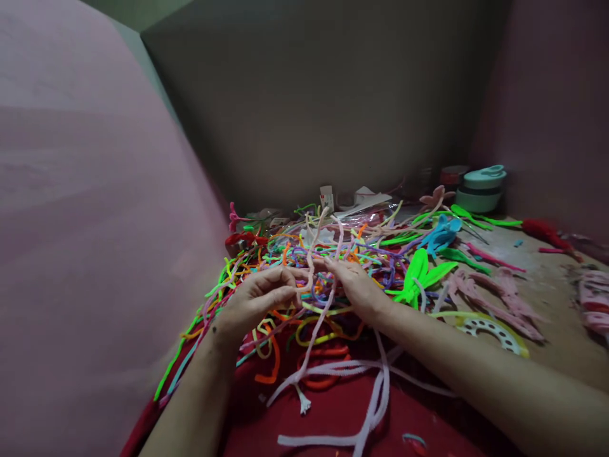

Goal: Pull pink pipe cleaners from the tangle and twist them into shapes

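Fingers of the left hand (264,295) pinch a bent, pale pink, fuzzy pipe cleaner (311,270) between the hands; whether the right hand (356,289), just beside it, grips too cannot be told. Below, tangled multicoloured pipe cleaners (392,265) spread across the brown tabletop (556,279) to dark-red cloth (252,419) at its near edge, with a mint-green lidded container (480,200) near the far right corner before a grey wall (323,114).

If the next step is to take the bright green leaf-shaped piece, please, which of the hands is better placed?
Probably the right hand: the green piece lies near it, on the person's right. The left hand is farther away, across the pale pink strand.
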Demonstrator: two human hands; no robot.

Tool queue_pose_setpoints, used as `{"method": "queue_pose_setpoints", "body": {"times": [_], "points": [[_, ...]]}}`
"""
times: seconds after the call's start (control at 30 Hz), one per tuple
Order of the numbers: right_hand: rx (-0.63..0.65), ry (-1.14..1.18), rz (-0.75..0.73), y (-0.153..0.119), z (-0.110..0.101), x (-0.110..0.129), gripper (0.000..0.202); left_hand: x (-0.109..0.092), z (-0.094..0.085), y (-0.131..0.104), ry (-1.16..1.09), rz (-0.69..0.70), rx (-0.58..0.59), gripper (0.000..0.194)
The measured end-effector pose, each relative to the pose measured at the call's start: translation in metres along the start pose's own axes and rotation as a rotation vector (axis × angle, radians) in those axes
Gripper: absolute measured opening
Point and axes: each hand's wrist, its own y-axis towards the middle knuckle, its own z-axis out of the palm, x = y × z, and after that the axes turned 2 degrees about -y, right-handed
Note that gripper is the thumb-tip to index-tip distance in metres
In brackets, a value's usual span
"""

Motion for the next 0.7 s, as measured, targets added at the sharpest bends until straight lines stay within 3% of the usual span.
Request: {"method": "queue_pose_setpoints", "body": {"times": [0.27, 0.47, 0.57, 0.7], "points": [[0.051, 0.585, 0.082, 0.009, -0.001, -0.005, 0.021, -0.002, 0.009, 0.002, 0.019, -0.016, 0.155, 0.019], [-0.049, 0.730, 0.179, 0.011, -0.007, 0.005, 0.018, -0.003, 0.012, 0.002, 0.044, -0.012, 0.221, 0.015], [-0.102, 0.823, 0.211, 0.013, -0.011, 0.010, 0.027, -0.005, 0.005, 0.001, 0.193, -0.010, 0.117, 0.019], [-0.093, 0.924, 0.209, 0.015, -0.016, 0.014, 0.030, -0.001, -0.005, -0.001, 0.290, -0.062, -0.147, 0.025]]}}
